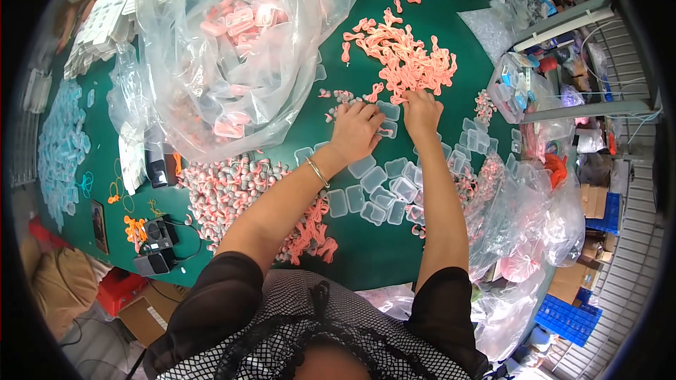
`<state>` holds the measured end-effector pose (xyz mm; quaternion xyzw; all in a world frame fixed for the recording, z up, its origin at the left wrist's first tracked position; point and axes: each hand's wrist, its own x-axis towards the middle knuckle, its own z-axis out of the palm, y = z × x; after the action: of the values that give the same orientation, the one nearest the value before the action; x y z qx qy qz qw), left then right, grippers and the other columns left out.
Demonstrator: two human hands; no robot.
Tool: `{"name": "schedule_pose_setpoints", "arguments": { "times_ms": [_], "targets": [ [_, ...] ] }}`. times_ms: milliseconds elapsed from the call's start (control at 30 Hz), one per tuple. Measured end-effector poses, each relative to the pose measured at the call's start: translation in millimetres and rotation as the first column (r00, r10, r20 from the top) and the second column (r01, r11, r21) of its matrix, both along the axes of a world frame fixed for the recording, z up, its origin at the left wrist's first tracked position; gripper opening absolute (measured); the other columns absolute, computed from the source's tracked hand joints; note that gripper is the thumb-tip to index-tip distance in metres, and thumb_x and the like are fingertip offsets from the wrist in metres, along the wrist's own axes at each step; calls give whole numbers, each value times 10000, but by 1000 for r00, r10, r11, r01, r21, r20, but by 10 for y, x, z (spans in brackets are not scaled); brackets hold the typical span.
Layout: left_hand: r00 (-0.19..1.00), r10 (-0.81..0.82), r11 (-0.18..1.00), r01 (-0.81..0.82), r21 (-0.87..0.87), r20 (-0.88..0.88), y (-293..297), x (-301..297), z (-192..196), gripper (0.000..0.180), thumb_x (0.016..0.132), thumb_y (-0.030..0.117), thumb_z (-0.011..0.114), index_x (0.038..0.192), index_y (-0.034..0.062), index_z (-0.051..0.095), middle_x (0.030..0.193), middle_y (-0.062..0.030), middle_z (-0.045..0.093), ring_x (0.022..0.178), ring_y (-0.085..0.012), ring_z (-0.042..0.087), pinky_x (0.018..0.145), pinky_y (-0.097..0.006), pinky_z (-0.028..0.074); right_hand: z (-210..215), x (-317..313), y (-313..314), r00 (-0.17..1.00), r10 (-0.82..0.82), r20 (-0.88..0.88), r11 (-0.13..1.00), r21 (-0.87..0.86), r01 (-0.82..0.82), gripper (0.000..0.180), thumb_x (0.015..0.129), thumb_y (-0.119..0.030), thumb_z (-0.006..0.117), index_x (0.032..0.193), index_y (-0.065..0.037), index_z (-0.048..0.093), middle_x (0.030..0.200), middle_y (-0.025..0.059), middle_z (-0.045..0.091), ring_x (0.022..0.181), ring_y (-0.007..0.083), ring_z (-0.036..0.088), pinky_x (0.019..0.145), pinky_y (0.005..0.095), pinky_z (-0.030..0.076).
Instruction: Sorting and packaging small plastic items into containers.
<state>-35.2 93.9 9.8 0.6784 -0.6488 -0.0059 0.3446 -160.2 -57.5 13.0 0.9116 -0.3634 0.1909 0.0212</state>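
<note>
I sit at a big green table in a crowded workroom with boxes and bags all around. Far on my left lie rows of pale blue pieces. Next to them is a huge clear plastic bag with pink cases inside. Below it sits a heap of grey and pink bits.

My left hand lies flat with the fingers spread, pressing on a small clear box. I think it holds the box steady, but I cannot tell if it grips anything. My right hand reaches into the pile of pink cords. Its fingers are curled down at the edge of the pile, and I cannot tell if they have a cord yet.

Near my arms lie many small clear boxes, and they look empty. So I think most of the work is left. On my right are more clear bags.
</note>
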Motion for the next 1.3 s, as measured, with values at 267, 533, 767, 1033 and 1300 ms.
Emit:
{"name": "schedule_pose_setpoints", "arguments": {
  "times_ms": [267, 533, 767, 1033, 1300],
  "targets": [
    [1000, 1, 1000, -2, -1, -16, -17, 36, 1, 461, 603, 178, 769, 1043, 136, 635, 1011, 10, 585, 956, -185, 524, 809, -406, 336, 38, -109, 36, 982, 184, 53, 980, -86, -179, 143, 707, -125, 704, 830, -158, 639, 839, -23, 598, 861, 188, 563, 772, 380, 371],
    [1000, 13, 1000, -12, 16, -24, -11, 60, 57, 482, 606, 170, 774, 1065, 136, 630, 984, 5, 602, 944, -193, 527, 810, -394, 332, 114, -328, 168, 936, 35, 349, 978, 181, -104, 107, 756, -69, 675, 852, -97, 638, 799, 31, 629, 751, 225, 606, 671, 356, 438],
    [999, -31, 998, 30, 62, 10, -48, 33, 27, 412, 610, 198, 774, 1003, 136, 666, 954, 1, 605, 937, -197, 531, 812, -389, 336, 167, -421, 228, 930, -31, 365, 993, 121, -14, 102, 775, -12, 647, 865, -59, 645, 811, 97, 627, 685, 248, 618, 621, 357, 491],
    [999, -19, 996, 16, 91, 27, -50, 35, 22, 426, 609, 236, 781, 1008, 142, 666, 935, 0, 602, 927, -194, 531, 807, -386, 338, 225, -348, 400, 869, 2, 495, 902, 374, -215, 120, 762, 1, 666, 872, -47, 653, 828, 93, 631, 666, 241, 610, 603, 326, 490],
    [999, -26, 996, 22, 90, 43, -87, 5, 6, 403, 611, 259, 778, 976, 138, 659, 910, -3, 599, 914, -194, 532, 792, -390, 342, 79, -331, 432, 881, 141, 451, 915, 282, -290, 111, 750, 1, 663, 852, -40, 651, 821, 98, 630, 732, 271, 612, 654, 352, 489]
  ]
}}
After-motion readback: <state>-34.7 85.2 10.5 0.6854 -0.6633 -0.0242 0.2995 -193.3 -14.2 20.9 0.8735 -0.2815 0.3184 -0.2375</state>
